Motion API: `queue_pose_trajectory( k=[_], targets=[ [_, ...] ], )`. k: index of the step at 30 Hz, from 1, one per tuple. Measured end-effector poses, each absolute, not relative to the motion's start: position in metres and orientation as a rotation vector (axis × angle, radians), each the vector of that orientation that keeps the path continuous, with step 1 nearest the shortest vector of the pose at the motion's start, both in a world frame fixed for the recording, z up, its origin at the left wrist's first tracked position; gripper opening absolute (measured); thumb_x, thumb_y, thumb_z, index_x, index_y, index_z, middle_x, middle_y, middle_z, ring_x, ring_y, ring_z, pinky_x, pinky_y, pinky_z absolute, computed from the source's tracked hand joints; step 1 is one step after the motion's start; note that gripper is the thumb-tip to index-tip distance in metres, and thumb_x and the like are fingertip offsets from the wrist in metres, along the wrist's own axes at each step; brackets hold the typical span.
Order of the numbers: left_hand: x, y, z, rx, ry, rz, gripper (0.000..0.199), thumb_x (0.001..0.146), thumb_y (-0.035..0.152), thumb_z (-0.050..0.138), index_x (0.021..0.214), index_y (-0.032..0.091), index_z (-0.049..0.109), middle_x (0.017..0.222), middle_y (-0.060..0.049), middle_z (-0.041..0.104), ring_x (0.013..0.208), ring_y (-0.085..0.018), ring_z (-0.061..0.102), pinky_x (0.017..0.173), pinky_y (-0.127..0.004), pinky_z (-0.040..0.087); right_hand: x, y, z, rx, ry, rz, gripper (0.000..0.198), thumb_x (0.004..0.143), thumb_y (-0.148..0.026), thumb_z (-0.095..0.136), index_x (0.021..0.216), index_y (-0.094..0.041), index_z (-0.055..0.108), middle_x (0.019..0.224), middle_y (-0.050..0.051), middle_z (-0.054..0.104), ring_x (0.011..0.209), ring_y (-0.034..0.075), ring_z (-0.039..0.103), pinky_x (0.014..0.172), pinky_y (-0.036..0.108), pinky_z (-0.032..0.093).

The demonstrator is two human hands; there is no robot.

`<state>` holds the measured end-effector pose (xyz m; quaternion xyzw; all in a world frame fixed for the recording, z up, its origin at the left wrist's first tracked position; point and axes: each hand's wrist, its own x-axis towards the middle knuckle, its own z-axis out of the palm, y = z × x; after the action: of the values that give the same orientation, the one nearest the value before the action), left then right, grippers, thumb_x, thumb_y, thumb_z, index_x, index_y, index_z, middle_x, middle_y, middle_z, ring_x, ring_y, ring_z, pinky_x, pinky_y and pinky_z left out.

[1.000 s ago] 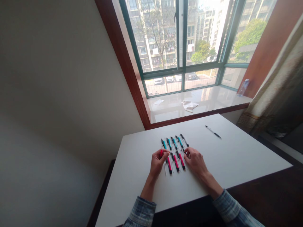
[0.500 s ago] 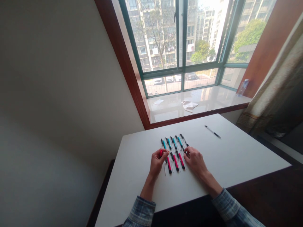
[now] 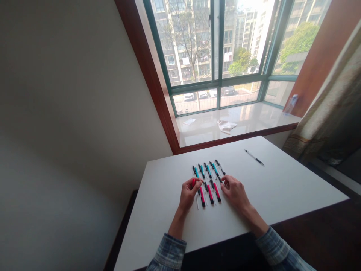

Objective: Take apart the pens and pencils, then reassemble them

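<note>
While my left hand (image 3: 187, 194) stays curled around a red piece (image 3: 193, 182), at the left end of the three pink barrels (image 3: 210, 194), my right hand (image 3: 235, 191) has eased slightly away from them over the last half second. That small shift bares more of a dark piece (image 3: 220, 180), which lies at the far right corner of the pink barrels. I take it as a minor adjustment: the row itself looks unchanged, with thin clear rods (image 3: 197, 205) lying beside and between the barrels.

My left thumb and forefinger are pressed together at the tips; anything between them is too small to make out. My right fingers are bent close to the dark piece, but I can't make out whether they pinch it or only rest beside it.

Beyond the pink barrels lie the teal barrels (image 3: 215, 168), and farther off to their right, well apart, a single pen (image 3: 254, 157) on the white table (image 3: 270, 188). I can read no brand, label or writing on any of these.
</note>
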<state>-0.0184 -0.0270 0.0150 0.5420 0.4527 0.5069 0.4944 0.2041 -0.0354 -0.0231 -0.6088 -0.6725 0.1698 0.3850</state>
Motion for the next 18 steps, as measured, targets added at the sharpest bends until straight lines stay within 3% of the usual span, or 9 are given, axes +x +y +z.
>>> queue_pose_trajectory(
  k=[7, 11, 18],
  targets=[
    [-0.017, -0.028, 0.016, 1.362, 1.096, 1.185, 0.031, 0.083, 0.045, 0.071, 0.084, 0.014, 0.075, 0.064, 0.001, 0.051, 0.058, -0.011, 0.036, 0.057, -0.024, 0.032, 0.209, -0.044, -0.007, -1.316, -1.71, 0.427, 0.017, 0.094, -0.025, 0.056, 0.106, -0.021, 0.067, 0.098, 0.007, 0.072, 0.09, 0.024, 0.067, 0.078, 0.037, 0.056],
    [-0.017, -0.028, 0.015, 1.384, 1.076, 1.162, 0.027, 0.083, 0.042, 0.071, 0.083, 0.016, 0.075, 0.066, 0.0, 0.056, 0.06, -0.013, 0.044, 0.06, -0.024, 0.037, 0.198, -0.054, 0.014, -1.057, -1.819, 0.449, 0.027, 0.095, -0.021, 0.059, 0.121, -0.025, 0.065, 0.113, 0.008, 0.071, 0.107, 0.026, 0.066, 0.09, 0.042, 0.057],
    [-0.019, -0.027, 0.016, 1.439, 1.038, 1.113, 0.03, 0.085, 0.043, 0.07, 0.076, 0.015, 0.073, 0.068, -0.002, 0.061, 0.064, -0.014, 0.05, 0.063, -0.025, 0.04, 0.169, -0.055, 0.035, -0.845, -1.912, 0.443, 0.036, 0.096, -0.016, 0.061, 0.13, -0.029, 0.063, 0.119, 0.006, 0.072, 0.115, 0.023, 0.066, 0.099, 0.041, 0.057]
  ],
)
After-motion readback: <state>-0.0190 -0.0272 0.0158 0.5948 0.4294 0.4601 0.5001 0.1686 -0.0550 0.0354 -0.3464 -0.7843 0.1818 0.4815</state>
